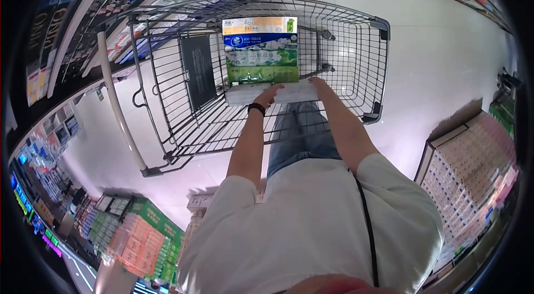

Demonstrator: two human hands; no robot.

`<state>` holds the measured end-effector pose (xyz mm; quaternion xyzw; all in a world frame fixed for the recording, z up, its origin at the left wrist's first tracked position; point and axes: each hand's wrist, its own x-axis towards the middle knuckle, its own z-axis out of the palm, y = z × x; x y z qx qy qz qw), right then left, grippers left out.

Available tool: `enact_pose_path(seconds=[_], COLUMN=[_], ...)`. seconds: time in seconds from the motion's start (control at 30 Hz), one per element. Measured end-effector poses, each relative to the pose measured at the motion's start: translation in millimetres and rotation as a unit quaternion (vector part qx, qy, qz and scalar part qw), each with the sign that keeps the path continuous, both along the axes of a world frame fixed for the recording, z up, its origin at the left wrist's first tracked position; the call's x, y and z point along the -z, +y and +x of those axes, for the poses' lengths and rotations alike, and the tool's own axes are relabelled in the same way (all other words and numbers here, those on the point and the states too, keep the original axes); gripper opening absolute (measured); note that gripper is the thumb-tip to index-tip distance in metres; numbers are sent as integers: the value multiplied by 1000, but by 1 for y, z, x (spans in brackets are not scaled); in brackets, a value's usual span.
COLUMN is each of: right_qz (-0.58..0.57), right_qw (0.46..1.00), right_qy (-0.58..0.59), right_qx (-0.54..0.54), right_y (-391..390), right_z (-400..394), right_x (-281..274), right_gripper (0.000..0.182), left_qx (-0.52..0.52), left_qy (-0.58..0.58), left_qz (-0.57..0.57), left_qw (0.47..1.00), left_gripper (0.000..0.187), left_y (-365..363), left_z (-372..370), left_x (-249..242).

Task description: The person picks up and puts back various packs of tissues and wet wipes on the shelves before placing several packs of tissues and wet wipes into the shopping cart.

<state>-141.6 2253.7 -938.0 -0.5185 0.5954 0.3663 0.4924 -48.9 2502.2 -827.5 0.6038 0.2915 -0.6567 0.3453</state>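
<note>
Head view: the white pack (297, 93) lies inside the outline of the shopping cart (382, 29), along the near edge of a row of packs. The left hand (270, 95) bears on the middle of the white pack with fingers bent over it; the right hand (315, 83) grasps its right end. Both grips appear closed on this pack, set a moderate span apart; finger contact on the underside cannot be seen. Above it in the view are the orange-and-white pack (253, 26), the blue pack (261, 42), the pale green pack (261, 58) and the green pack (261, 75). Whether these rest on the basket floor or bear on the white pack cannot be told. Hazard: the pack's left end extends past the left hand, so uneven lift could tilt it and shift the adjoining packs. Hazard: soft wrapping, if such it is, could slip or sag under a light grip. Hazard: both forearms cross the near rim; a low withdrawal could catch the wristband (256, 108) on the wires. Hazard: sideways pressure could roll the cart on its castors (328, 35), if unbraked.
</note>
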Motion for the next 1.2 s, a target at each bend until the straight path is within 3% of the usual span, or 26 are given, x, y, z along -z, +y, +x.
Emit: enact_pose_path(seconds=[0.03, 0.1, 0.17, 0.2, 0.33, 0.37, 0.4, 0.43, 0.47, 0.5, 0.53, 0.57, 0.63, 0.7, 0.73, 0.77, 0.83, 1.0, 1.07, 1.17, 1.2], right_qz=[-66, -23, -27, -35, -24, -58, -95, -133, -164, -127, -125, -124, -171, -187, -174, -159, -123, -64, -2, 83, 53], right_qw=[997, 999, 992, 986, 993, 992, 989, 983, 962, 958, 944, 926, 862, 845, 811, 775, 754, 708, 748, 721, 735], right_qy=[19, 1, 22, 11, -79, -84, -92, -103, -201, -241, -297, -351, -475, -501, -558, -612, -644, -703, -646, -655, -661], right_qx=[31, 31, 117, 160, 83, 79, 74, 68, 84, 93, 75, 57, 35, 19, -1, -23, -42, -27, 151, 211, 142], right_y=[7, 3, 6, 9, -12, -19, -31, -44, -65, -73, -77, -75, -63, -49, -48, -47, -31, -31, -39, -58, -67], right_z=[1, 2, 1, -3, -14, -10, -2, 9, 5, 11, 13, 13, 2, -17, -27, -33, -44, -46, -48, -68, -78], right_x=[-17, -28, -48, -47, -63, -81, -100, -122, -111, -164, -220, -280, -382, -458, -476, -492, -528, -564, -592, -613, -590], right_gripper=[59, 66, 64, 44, 62, 63, 64, 65, 60, 53, 54, 54, 54, 56, 59, 63, 67, 80, 83, 91, 97], left_qx=[1, 10, 54, 77, 133, 5, -122, -117, -88, -56, -31, -23, -129, -164, -100, -146, -189, -295, -349, -413, -401], left_qy=[-4, -51, -97, -120, -166, -37, 91, 82, -22, -125, -137, -149, -246, -279, -400, -398, -401, -401, -419, -395, -392], left_qz=[-6, -108, -174, -205, -320, -244, -159, -171, -276, -375, -337, -346, -443, -438, -434, -433, -431, -450, -459, -500, -521], left_qw=[1000, 993, 978, 968, 923, 969, 975, 975, 957, 917, 931, 926, 852, 839, 801, 796, 786, 742, 701, 650, 644], left_gripper=[44, 51, 52, 52, 49, 47, 45, 45, 45, 45, 46, 46, 45, 44, 43, 43, 44, 43, 43, 49, 51], left_y=[2, 7, 13, 12, 1, -6, -13, -12, -3, 0, -5, -3, 10, 11, 15, 9, 3, -12, -40, -113, -143], left_z=[1, 2, -2, -3, 5, 10, 12, 11, 9, 4, 10, 3, -10, -21, -25, -28, -35, -56, -69, -103, -118], left_x=[-4, -7, 12, 16, -10, -24, -37, -55, -75, -98, -158, -179, -212, -264, -278, -306, -356, -425, -444, -455, -445])
